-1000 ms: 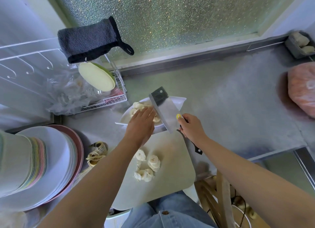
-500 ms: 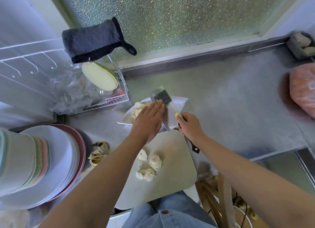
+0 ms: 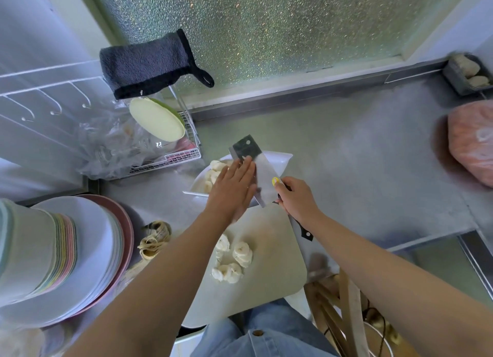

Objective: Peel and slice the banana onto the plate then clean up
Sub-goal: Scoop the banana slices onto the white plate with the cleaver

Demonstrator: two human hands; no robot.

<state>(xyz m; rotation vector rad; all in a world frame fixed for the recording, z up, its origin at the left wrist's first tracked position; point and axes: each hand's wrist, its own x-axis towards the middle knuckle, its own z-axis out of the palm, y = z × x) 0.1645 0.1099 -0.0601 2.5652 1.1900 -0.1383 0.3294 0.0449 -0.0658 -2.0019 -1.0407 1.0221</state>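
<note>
My right hand (image 3: 297, 198) grips the black handle of a cleaver (image 3: 256, 167), whose flat blade tilts over the white square plate (image 3: 280, 159). My left hand (image 3: 232, 188) lies flat with straight fingers against the blade's left face, above the plate. Several banana slices (image 3: 213, 172) lie on the plate, partly hidden by my left hand. More banana slices (image 3: 233, 259) sit on the pale cutting board (image 3: 272, 250) in front of me. The banana peel (image 3: 154, 239) lies on the counter left of the board.
A tall stack of plates (image 3: 66, 252) fills the left. A wire rack (image 3: 170, 159) with a plastic bag, a green-rimmed plate and a dark mitt (image 3: 149, 63) stands behind. A pink bag (image 3: 472, 140) sits at the right; a wooden stool (image 3: 344, 311) stands below the counter edge.
My left hand has moved from the plate's slices up onto the cleaver blade and slid along it. The cleaver has stayed over the plate, turning slightly.
</note>
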